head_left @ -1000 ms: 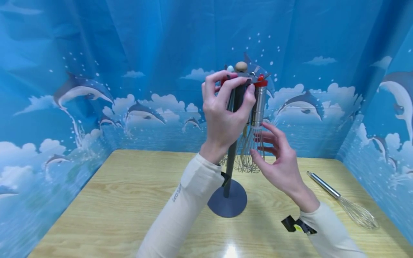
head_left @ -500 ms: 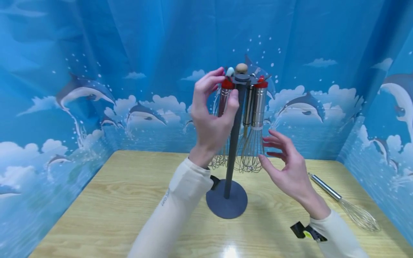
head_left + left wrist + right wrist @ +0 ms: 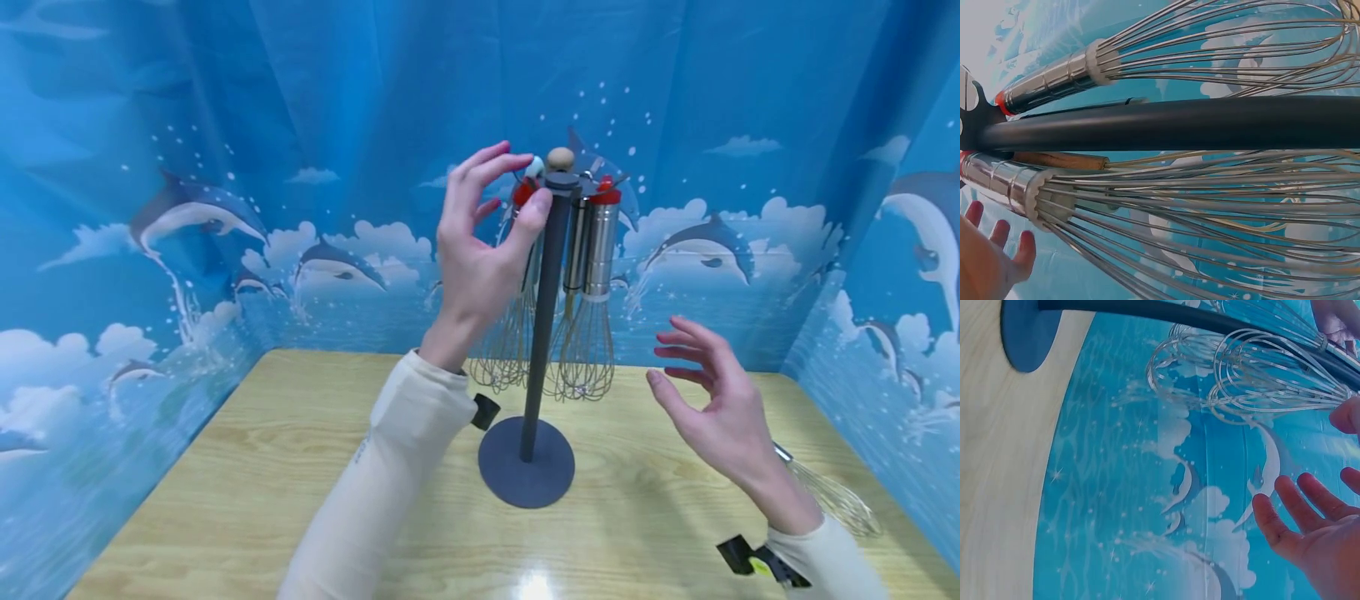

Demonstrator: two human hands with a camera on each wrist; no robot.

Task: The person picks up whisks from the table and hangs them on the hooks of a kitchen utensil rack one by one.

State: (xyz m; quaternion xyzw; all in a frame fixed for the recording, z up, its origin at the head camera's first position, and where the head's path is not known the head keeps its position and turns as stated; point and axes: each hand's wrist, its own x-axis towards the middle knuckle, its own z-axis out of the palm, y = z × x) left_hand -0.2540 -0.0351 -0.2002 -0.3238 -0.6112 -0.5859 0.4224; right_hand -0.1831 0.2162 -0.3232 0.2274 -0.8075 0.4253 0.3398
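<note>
A dark stand (image 3: 546, 333) with a round base (image 3: 527, 482) and a wooden knob (image 3: 560, 158) holds several hanging whisks. My left hand (image 3: 476, 258) is raised at the stand's left side, thumb and fingers spread around the red top of a steel whisk (image 3: 1007, 181), gripping nothing. On the right side hangs another steel whisk (image 3: 601, 250) with a red collar. Well to the right of it, my right hand (image 3: 720, 417) floats in the air with relaxed, parted fingers. Behind the pole, a wooden handle (image 3: 1066, 160) shows in the left wrist view.
A loose whisk (image 3: 832, 496) lies on the wooden table (image 3: 300, 467) at the right, its handle partly covered by my right hand and wrist. A blue dolphin-print curtain (image 3: 360, 167) surrounds the table at the back and sides.
My left hand has come off the top of the pole and shifted left to the left-side whisk. My right hand has drawn away from the right-side whisk, moving right and down.
</note>
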